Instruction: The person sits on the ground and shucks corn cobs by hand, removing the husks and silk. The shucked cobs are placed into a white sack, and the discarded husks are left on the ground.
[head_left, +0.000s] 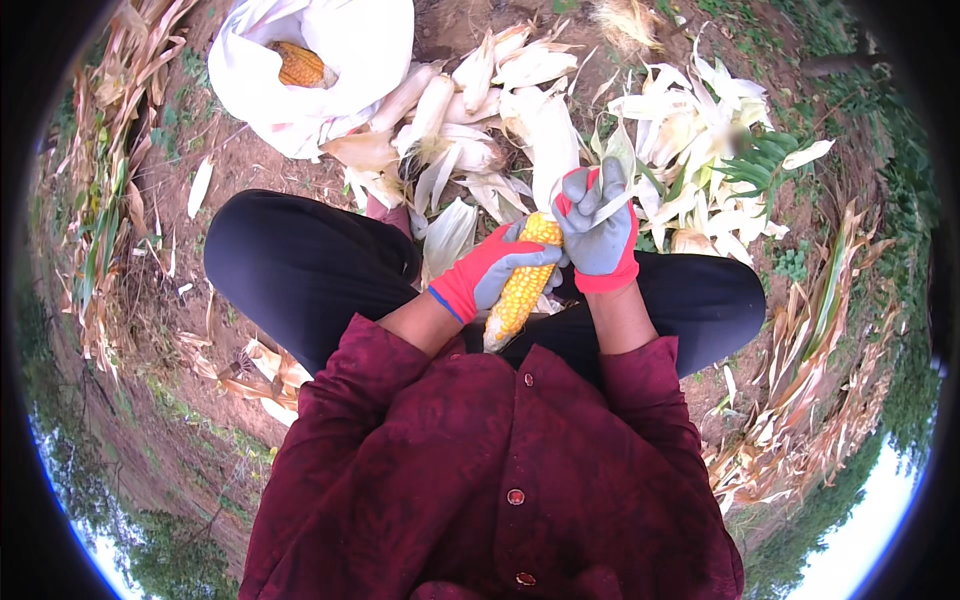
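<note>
My left hand (486, 271), in a red and grey work glove, is wrapped around a yellow corn cob (523, 291). The cob slants, its pale tip towards my body, and its kernels are bare along the visible length. At its far end, pale corn husk (553, 146) spreads outward; whether it is still joined to the cob is hard to tell. Right beside that end, my right hand (598, 229), gloved alike, has its fingers curled around strips of husk (616, 202).
A white sack (360, 45) stands with its mouth open at the far left, a corn cob (304, 66) inside. Several unhusked ears (431, 109) lie beyond my crossed legs. Loose husks (690, 127) are heaped at the right. Dry stalks (112, 172) line the left side.
</note>
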